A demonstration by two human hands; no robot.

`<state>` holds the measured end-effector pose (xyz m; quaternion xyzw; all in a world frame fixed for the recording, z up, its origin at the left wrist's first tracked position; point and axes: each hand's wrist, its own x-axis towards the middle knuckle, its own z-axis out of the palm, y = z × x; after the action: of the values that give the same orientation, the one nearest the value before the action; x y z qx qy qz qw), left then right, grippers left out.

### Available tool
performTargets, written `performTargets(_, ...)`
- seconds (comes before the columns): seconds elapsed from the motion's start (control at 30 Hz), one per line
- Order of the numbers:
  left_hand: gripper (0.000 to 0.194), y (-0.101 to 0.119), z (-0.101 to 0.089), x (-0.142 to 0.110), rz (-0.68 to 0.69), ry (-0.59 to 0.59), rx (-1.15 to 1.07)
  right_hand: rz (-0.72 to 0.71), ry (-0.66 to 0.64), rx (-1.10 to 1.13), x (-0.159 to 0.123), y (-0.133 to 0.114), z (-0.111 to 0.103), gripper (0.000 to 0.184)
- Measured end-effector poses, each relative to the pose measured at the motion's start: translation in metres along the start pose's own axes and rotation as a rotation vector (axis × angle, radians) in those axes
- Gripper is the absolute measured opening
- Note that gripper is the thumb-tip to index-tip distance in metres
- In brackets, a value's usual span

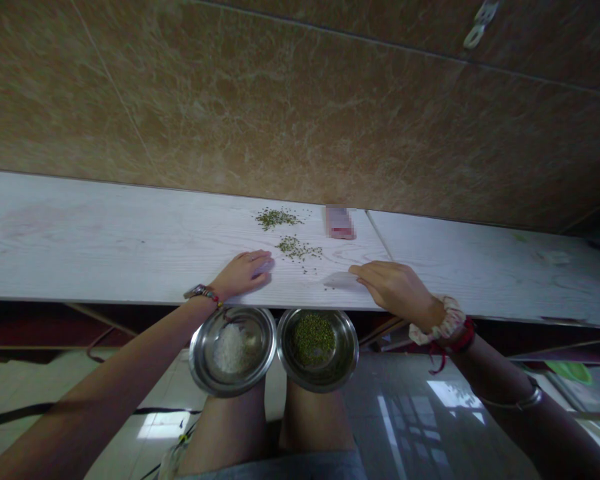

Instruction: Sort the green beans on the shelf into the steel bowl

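Observation:
My left hand (245, 272) rests palm down near the front edge of the white tabletop (105, 247), its fingers stretched towards a loose scatter of green mung beans (297, 249). Farther back, by the wall, lies a denser patch of mung beans (275, 219). My right hand (395, 288) pinches a thin, pale, see-through sheet (341, 280) low over the tabletop; its exact kind is unclear. A few single beans lie beside the sheet. Below the edge, on the lap, sit two steel bowls: a left bowl (196, 373) with white rice-like grains (231, 350) and a right bowl (347, 377) with mung beans.
A blurred flat rectangular item (340, 222) lies against the brown marbled wall (280, 113). A seam crosses the tabletop right of it. A hook (480, 25) hangs on the wall. A green basin (570, 371) stands low at the right.

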<state>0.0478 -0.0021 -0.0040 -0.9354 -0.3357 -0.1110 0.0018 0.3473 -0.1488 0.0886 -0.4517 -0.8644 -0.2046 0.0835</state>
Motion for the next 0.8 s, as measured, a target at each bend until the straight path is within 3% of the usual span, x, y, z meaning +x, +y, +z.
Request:
performTargets(0.3, 0.037, 0.0, -0.001, 0.0, -0.001, 0.014, -0.014, 0.002, -0.05, 0.032, -0.002, -0.003, 0.001, 0.028)
performTargets(0.5, 0.041, -0.001, 0.001, 0.001, 0.01, -0.002, -0.014, 0.108, -0.114, -0.041, -0.005, -0.004, -0.001, 0.026)
performTargets(0.8, 0.041, 0.0, 0.0, 0.001, 0.004, -0.01, -0.003, 0.015, -0.137, 0.076, -0.004, -0.031, -0.011, 0.026)
